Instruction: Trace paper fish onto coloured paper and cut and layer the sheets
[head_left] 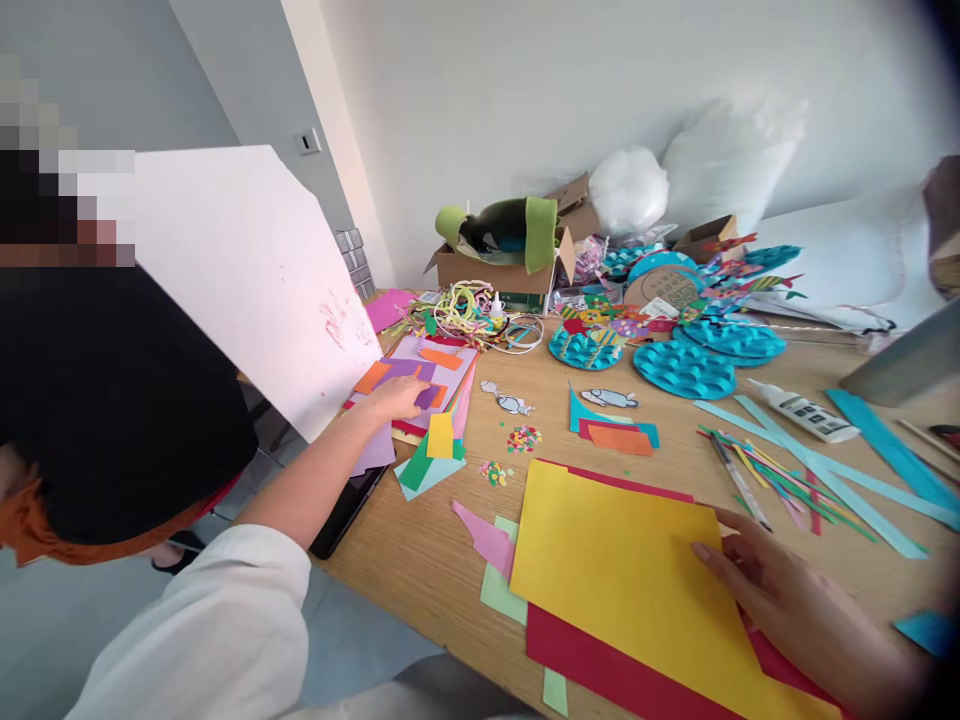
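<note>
At the right edge of a yellow paper sheet (615, 550), my right hand (787, 590) is closed on it, with the thumb on top. Dark red paper (585, 650) lies beneath the sheet. My left hand (397, 398) reaches across to a stack of coloured paper at the left. Its fingers extend over purple paper (401, 375) and orange scraps (441, 358), touching the pile; the fingertips show only partly. A yellow scrap (440, 436) and a green strip (420, 468) lie just in front of the left hand.
Paper fish (609, 398), confetti dots (523, 438), paper strips (795, 490) and a glue bottle (806, 412) lie on the table (397, 580). Blue decorated plates (684, 368) and a cardboard box (487, 270) stand behind. A person (127, 400) sits left beside a white board (247, 270).
</note>
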